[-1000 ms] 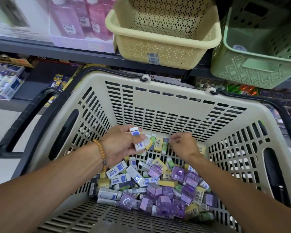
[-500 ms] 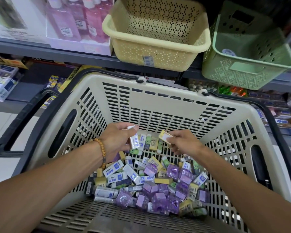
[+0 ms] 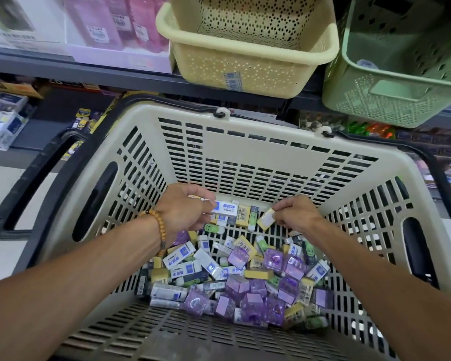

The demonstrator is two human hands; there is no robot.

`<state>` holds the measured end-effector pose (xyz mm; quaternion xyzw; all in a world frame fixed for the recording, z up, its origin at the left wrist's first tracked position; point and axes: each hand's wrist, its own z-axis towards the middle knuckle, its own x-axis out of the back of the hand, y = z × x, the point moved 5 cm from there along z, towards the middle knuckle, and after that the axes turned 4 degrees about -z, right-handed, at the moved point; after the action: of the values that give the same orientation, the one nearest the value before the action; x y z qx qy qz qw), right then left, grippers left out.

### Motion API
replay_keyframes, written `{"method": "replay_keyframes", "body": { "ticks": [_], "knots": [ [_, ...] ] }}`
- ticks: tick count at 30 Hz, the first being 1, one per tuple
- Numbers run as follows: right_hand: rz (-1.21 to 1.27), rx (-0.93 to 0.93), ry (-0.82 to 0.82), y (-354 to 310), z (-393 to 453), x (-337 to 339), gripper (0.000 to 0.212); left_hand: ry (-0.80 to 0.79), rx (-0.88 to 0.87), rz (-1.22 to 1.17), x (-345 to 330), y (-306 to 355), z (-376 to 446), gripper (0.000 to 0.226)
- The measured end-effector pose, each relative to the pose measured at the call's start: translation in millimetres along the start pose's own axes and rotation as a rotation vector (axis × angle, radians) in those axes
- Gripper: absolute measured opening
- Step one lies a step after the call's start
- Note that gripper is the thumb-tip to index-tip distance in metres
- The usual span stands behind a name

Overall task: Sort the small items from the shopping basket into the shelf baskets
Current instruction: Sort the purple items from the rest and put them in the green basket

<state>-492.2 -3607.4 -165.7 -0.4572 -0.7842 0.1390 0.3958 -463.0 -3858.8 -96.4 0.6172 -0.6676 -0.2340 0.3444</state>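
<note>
A beige shopping basket [image 3: 258, 131] fills the middle of the head view. Its floor is heaped with small items [image 3: 240, 277]: white-and-blue erasers, yellow erasers, purple wrapped blocks and green pieces. My left hand [image 3: 185, 208], with a bead bracelet at the wrist, reaches deep into the basket and pinches a white-and-blue eraser [image 3: 225, 207]. My right hand [image 3: 296, 213] is beside it and pinches a yellow-edged eraser [image 3: 266, 219] just above the pile. A cream shelf basket [image 3: 245, 48] and a green shelf basket [image 3: 391, 82] stand on the shelf above.
Black handles [image 3: 34, 178] lie folded down at both sides of the shopping basket. Pink bottles in a white box [image 3: 115, 29] stand left of the cream basket. Boxed goods [image 3: 3, 121] fill the lower shelf on the left, more packets at the right.
My right hand has picked up the yellow-edged eraser and lifted it off the pile. My left hand now holds a white-and-blue eraser flat between its fingertips. The view has tilted slightly.
</note>
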Motion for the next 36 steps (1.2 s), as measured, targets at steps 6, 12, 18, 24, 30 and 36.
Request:
{"method": "replay_keyframes", "body": {
  "ticks": [6,12,18,24,30,36],
  "knots": [
    [0.031,0.033,0.101,3.3,8.3,-9.7,0.025,-0.013,0.021,0.046,-0.7,-3.5,1.0,0.01],
    [-0.067,0.084,0.069,3.1,4.9,-12.6,0.023,-0.048,0.033,0.032,-3.2,-7.8,0.8,0.016],
    [-0.033,0.297,-0.046,-37.5,-37.5,-18.9,0.017,-0.139,-0.003,-0.048,-10.9,-5.9,-2.6,0.021],
    [-0.043,0.298,-0.293,-59.9,-68.1,-33.1,0.01,-0.298,-0.257,0.484,-13.4,-3.7,3.2,0.036],
    [-0.351,0.436,-0.197,-50.3,-69.5,-12.9,0.013,-0.601,-0.308,1.611,0.1,-50.6,14.9,0.106],
    [-0.341,0.532,-0.215,-69.9,-57.9,-11.6,0.015,-0.59,-0.286,1.671,-15.2,-71.7,11.9,0.102]
  ]
}}
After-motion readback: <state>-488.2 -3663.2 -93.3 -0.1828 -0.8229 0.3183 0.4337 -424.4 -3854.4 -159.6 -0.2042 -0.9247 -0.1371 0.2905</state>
